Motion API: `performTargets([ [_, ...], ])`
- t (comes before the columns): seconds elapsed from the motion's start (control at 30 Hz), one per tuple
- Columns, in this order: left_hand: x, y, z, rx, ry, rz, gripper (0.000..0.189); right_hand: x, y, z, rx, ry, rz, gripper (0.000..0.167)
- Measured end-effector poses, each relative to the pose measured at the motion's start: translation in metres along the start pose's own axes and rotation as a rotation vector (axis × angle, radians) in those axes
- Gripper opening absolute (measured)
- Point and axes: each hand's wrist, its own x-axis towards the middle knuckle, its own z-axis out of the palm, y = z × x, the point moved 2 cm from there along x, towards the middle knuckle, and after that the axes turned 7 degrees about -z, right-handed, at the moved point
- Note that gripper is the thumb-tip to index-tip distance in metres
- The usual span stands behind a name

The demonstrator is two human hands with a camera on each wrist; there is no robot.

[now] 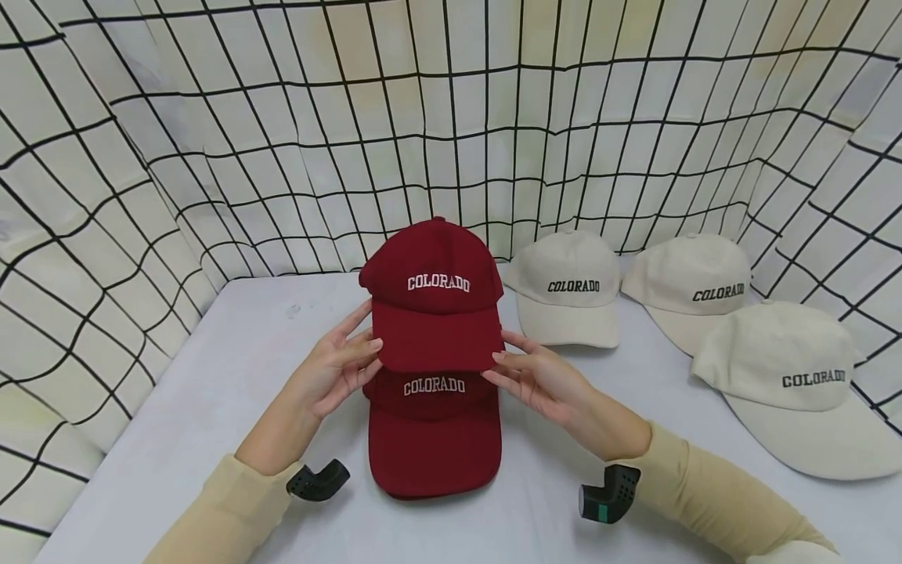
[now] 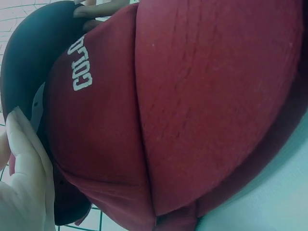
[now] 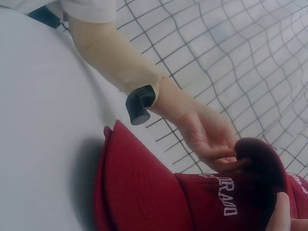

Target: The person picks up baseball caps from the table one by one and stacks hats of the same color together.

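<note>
A red baseball cap with white COLORADO lettering is held between both hands by the sides of its brim. My left hand pinches the brim's left edge, thumb on top and fingers beneath. The right hand pinches the opposite edge in the same way. Directly below and in front lies another red COLORADO cap, its crown partly hidden by the held cap's brim. In the right wrist view a second brim edge shows under that lower cap's brim. The left wrist view shows the held cap's dark underside.
To the right stand three cream caps with dark COLORADO lettering: one cap beside the red ones, another cap farther right, and a cap nearer the front. A white cloth covers the table. Black-grid curtains enclose the back and sides.
</note>
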Motion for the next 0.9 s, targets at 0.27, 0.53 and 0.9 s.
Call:
performTargets([
  [0.27,-0.0002,-0.0004,0.0019,-0.009,0.001,-0.015,0.075,-0.0042,0.0027,-0.0028,0.015,0.001,0.012,0.063],
  [0.53,-0.0016,-0.0031,0.0035,-0.020,-0.003,-0.027,0.075,-0.0060,0.0055,-0.0053,-0.004,-0.001,0.016,0.063],
  [0.9,-0.0039,-0.0097,0.0007,-0.019,0.004,-0.054,0.075,-0.0089,0.0080,-0.0053,-0.002,0.024,0.011,0.062],
])
